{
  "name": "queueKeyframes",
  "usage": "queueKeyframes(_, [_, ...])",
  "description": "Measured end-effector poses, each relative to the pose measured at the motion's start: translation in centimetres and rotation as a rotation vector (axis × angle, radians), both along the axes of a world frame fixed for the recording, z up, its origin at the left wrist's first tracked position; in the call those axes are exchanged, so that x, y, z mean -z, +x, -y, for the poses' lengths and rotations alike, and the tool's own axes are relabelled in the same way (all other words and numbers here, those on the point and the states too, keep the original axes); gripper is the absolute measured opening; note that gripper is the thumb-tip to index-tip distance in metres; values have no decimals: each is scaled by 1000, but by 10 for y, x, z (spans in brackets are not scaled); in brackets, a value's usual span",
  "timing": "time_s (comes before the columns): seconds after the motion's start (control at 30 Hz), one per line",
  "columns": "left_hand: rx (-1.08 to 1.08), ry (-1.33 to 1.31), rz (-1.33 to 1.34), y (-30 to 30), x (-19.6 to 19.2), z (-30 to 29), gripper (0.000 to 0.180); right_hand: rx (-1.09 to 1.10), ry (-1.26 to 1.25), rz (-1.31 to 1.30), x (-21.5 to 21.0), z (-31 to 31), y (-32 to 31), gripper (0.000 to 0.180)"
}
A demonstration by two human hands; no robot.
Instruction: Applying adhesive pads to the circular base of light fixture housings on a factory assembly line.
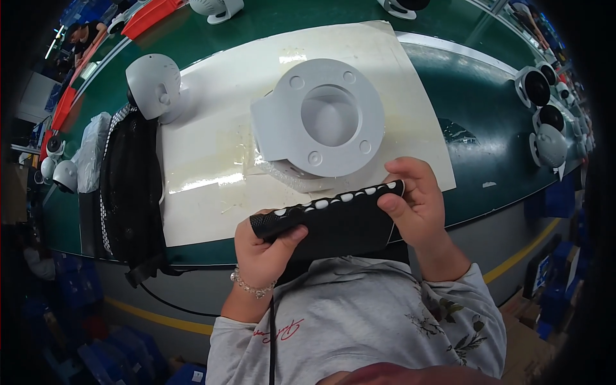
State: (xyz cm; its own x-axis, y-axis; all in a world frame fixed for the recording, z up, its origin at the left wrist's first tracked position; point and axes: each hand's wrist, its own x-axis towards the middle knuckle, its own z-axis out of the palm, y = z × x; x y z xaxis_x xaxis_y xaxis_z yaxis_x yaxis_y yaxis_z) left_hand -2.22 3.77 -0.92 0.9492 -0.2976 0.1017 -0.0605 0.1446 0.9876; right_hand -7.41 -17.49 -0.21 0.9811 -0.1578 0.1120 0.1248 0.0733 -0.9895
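Where the dark green workbench (pixel 475 167) curves across my fisheye view, a white mat (pixel 212 154) covers its middle, with glossy patches catching the light. On it I see a white ring-shaped fixture (pixel 292 131), its flat lobe pointing left. A black mesh bag (pixel 135 186) lies along the mat's left edge, with a rounded white camera housing (pixel 151 83) at its far end. Black-and-white camera units (pixel 536 86) crowd the bench's right end; beyond the near edge, a yellow floor line (pixel 160 316) runs past blue crates (pixel 115 353).

Close to that edge, just this side of the fixture, is a black sheet (pixel 346 224) with white ovals along its upper border. The left hand (pixel 263 253) is closed around its left end, thumb in front; the right hand (pixel 417 208) pinches the other end between thumb and fingers.

For moving, I have mat surface between bag and fixture, and green benchtop between mat and camera units. The person's sweatshirt (pixel 359 308) sits tight behind the sheet.
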Motion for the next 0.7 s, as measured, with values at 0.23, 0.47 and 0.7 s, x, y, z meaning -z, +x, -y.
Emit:
queueKeyframes(0.23, [-6,91,47,-1,3,-4,9,172,-791,556,-12,8,10,24])
queueKeyframes(0.47, [-39,96,103,-1,-3,4,8,138,-767,652,-19,2,15,47])
queueKeyframes(0.7, [9,191,108,-1,0,5,9,54,-840,691,-20,1,13,58])
